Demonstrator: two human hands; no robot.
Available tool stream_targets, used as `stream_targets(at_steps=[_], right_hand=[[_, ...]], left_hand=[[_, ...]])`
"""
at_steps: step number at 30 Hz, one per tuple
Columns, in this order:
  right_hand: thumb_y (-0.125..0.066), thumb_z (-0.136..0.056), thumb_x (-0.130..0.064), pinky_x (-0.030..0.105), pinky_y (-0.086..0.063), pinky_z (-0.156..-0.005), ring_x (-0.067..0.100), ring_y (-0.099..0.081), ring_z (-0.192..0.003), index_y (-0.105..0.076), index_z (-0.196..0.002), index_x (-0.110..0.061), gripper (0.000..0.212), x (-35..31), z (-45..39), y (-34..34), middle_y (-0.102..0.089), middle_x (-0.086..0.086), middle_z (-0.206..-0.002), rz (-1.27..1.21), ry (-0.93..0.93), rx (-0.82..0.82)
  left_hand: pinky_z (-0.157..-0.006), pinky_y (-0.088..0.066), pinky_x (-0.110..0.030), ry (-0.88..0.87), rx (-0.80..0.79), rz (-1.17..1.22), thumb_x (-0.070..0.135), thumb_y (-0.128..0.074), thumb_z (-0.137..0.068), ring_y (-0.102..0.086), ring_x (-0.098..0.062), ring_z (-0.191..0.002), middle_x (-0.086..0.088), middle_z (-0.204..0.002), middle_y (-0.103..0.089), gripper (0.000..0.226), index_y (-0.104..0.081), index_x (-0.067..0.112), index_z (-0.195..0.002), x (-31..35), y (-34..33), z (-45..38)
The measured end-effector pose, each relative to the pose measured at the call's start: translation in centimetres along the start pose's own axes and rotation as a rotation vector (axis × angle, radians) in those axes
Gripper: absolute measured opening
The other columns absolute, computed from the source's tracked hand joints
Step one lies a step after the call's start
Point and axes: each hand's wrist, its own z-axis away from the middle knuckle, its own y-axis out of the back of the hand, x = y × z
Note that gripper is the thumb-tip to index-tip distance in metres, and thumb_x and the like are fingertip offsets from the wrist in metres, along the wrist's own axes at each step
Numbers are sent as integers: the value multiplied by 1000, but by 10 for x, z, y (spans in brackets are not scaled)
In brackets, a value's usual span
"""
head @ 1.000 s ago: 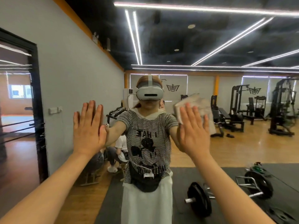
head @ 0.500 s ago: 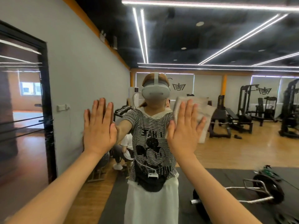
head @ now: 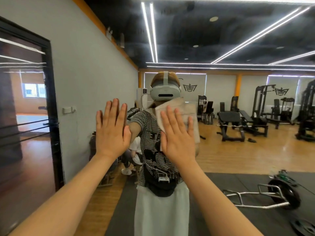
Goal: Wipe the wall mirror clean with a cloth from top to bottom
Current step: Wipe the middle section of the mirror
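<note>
A: Pale cloth [head: 188,114] is lying flat on the wall mirror [head: 238,147] at chest height — right hand [head: 177,138] pressing it, fingers straight, slightly spread.

B: Left hand [head: 111,132]?

A: Resting flat on the glass, fingers nearly together — probably bracing.

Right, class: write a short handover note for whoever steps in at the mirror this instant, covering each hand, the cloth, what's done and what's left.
Left hand: open, palm flat against the wall mirror, holding nothing.
Right hand: open, straight fingers pressing the cloth flat on the glass at about head height.
Done: cannot tell from the glass which parts are already wiped.
Left: carry the cloth down to the bottom edge, strip by strip.
</note>
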Motion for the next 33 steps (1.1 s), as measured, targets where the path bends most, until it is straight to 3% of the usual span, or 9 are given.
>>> stream_targets(at_steps=[3, 10, 14, 18, 24, 29, 33], right_hand=[[-35, -92, -31, 47, -3, -118, 15, -2, -149, -13, -152, -16, 66, 30, 10, 8, -17, -1, -158, 26, -8, 12], [-38, -89, -32, 45, -3, -119, 12, -2, -149, -31, -147, -11, 62, 45, 17, 17, -30, 5, -153, 44, 12, 54], [-38, -88, -32, 42, 0, -120, 12, -2, -150, -29, -148, -12, 64, 46, 19, 15, -12, 0, -161, 61, 5, 61], [-37, -88, -31, 42, -1, -120, 12, -1, -149, -29, -148, -12, 63, 43, 19, 16, -29, 6, -153, 66, -10, 72], [-35, -90, -32, 40, 0, -120, 12, 0, -149, -30, -147, -10, 61, 43, 19, 16, -32, 9, -152, 103, -6, 65], [-32, -94, -35, 43, -3, -120, 15, -5, -150, -27, -149, -11, 59, 49, 22, 8, -11, -1, -162, 59, 15, 130], [-26, -99, -36, 49, -9, -117, 16, -4, -150, -28, -149, -10, 56, 50, 22, 6, -29, 7, -153, 46, 41, 134]], left_hand=[[-118, 7, -37, -1, -2, 21, 28, -35, -87, -10, -28, -146, -19, -157, -23, 68, -18, 11, -151, 0, 0, -1], [-118, 8, -37, 2, -12, 59, 29, -34, -89, -13, -30, -145, -17, -156, -23, 65, -25, 8, -150, 1, 2, -1], [-119, 9, -38, -1, -14, 63, 31, -32, -90, -6, -25, -147, -17, -158, -20, 65, -21, 11, -151, -2, -1, 0], [-119, 5, -42, -6, -28, 76, 33, -30, -92, -9, -28, -148, -16, -159, -18, 64, -20, 13, -152, -4, -4, 3], [-118, 6, -40, -8, -21, 79, 32, -32, -92, -9, -28, -147, -16, -159, -19, 64, -22, 12, -152, -3, -3, 1], [-119, 5, -41, -7, 9, 29, 29, -34, -90, -10, -28, -147, -16, -158, -21, 64, -23, 10, -150, 0, -2, 1], [-118, 1, -44, 4, -7, 12, 28, -34, -88, -12, -31, -146, -17, -157, -20, 66, -22, 9, -150, 2, -1, 1]])
